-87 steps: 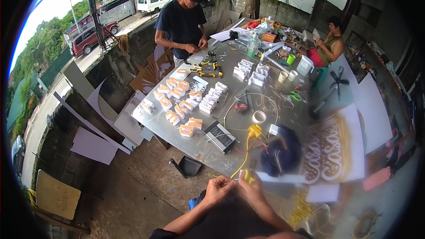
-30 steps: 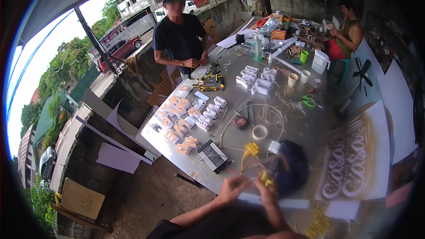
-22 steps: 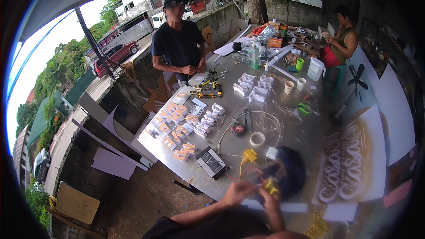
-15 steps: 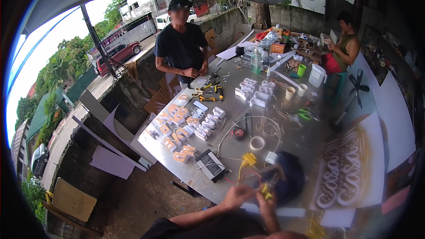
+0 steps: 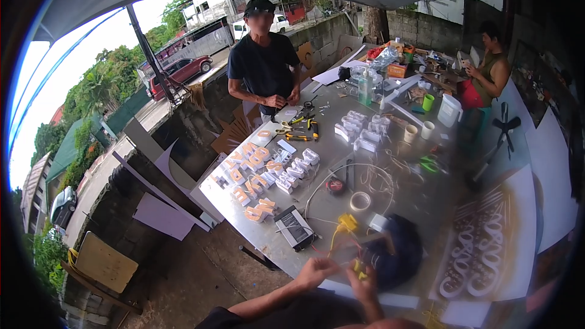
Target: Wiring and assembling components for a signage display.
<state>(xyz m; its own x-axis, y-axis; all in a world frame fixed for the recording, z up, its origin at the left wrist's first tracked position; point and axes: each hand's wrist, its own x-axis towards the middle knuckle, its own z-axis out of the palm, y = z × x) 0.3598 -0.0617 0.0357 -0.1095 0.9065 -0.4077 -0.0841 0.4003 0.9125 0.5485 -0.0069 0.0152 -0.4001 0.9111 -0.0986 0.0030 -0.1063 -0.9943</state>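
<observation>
Both my hands are at the near edge of the metal table. My left hand point(image 5: 317, 272) is closed in a pinch, with thin wires point(image 5: 341, 247) leading to the fingertips; the exact end held is hidden. Just right of it, my right hand point(image 5: 364, 287) is wrapped round yellow-handled pliers point(image 5: 361, 269), whose jaws are blurred. A black and white power supply box point(image 5: 294, 228) lies beyond the left hand, with a red wire coming off it. Beyond the fingers sits a yellow socket point(image 5: 347, 222) on a yellow cord. A dark blue cloth item point(image 5: 402, 256) lies beside the right hand.
White block letters point(image 5: 295, 170) cover the table's left and middle. A tape roll point(image 5: 360, 201), tape measure point(image 5: 334, 186) and green-handled scissors point(image 5: 429, 164) lie farther in. One person point(image 5: 266, 64) stands across the table; another point(image 5: 487, 73) sits far right. A stencilled panel point(image 5: 481, 244) leans at right.
My left hand has drawn a little leftward, widening the gap to the right hand. The pliers have turned, their jaws showing less. The whole view has shifted slightly.
</observation>
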